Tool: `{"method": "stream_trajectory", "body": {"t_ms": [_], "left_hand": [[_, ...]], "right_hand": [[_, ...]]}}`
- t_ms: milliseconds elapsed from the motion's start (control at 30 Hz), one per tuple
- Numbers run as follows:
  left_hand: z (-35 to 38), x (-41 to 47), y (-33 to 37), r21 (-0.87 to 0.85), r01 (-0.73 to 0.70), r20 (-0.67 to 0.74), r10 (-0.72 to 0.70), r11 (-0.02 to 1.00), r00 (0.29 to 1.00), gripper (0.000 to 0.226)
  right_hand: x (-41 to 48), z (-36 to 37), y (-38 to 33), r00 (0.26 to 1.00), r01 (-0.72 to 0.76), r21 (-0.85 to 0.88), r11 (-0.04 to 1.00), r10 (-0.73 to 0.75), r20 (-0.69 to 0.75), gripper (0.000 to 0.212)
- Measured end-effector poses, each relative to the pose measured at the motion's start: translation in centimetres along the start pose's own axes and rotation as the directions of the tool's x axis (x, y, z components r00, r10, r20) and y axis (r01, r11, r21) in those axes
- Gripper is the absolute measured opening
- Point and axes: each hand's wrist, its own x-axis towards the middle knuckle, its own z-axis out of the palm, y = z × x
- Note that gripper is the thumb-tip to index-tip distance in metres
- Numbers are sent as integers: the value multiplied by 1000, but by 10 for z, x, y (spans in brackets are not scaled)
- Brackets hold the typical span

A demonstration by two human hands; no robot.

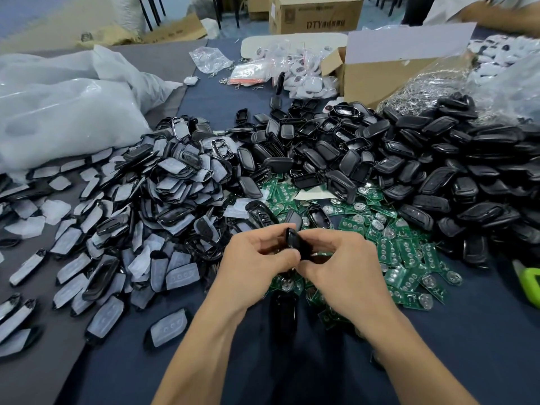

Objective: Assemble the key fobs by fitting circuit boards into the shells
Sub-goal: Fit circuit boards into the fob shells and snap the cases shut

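Note:
My left hand (257, 258) and my right hand (336, 258) meet over the table's middle and together pinch one black key fob shell (293, 239), held upright between the fingertips. Whether a board sits inside it is hidden by my fingers. Green circuit boards (406, 252) with round silver contacts lie in a loose heap just beyond and to the right of my hands. A big pile of black shells (438, 159) fills the right and back. Shell halves with grey rubber button pads (163, 200) cover the left. A black fob (283, 311) lies on the cloth below my wrists.
Large clear plastic bags (64, 106) sit at the far left. An open cardboard box (380, 68) and small bags of white parts (304, 74) stand at the back. A green-handled tool (530, 285) lies at the right edge. Another person's arm (502, 16) shows top right.

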Motion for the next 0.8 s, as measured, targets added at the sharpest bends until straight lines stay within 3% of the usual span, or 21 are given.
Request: {"method": "stream_trajectory", "body": {"t_ms": [200, 300, 433, 567, 733, 800], "left_hand": [[1, -2, 2, -71, -1, 45, 4, 997, 999, 38], [-4, -2, 5, -82, 2, 116, 8, 997, 993, 42], [-8, -3, 5, -85, -34, 144, 46, 996, 989, 23], [-8, -2, 2, -42, -61, 151, 66, 997, 986, 25], [-2, -5, 3, -5, -83, 132, 83, 997, 988, 34], [1, -8, 5, -15, -77, 131, 79, 997, 988, 42]], "right_hand": [[-3, -9, -5, 998, 63, -11, 998, -62, 7, 62], [-7, -12, -5, 998, 52, 34, 998, -53, 22, 62], [-10, -12, -2, 998, 60, 79, 995, -62, 28, 68], [-12, -13, 2, 996, 68, 117, 991, -74, 51, 62], [-19, -6, 3, 991, 128, 7, 992, -128, -26, 51], [-22, -3, 3, 983, 174, -50, 983, -177, -50, 57]]}}
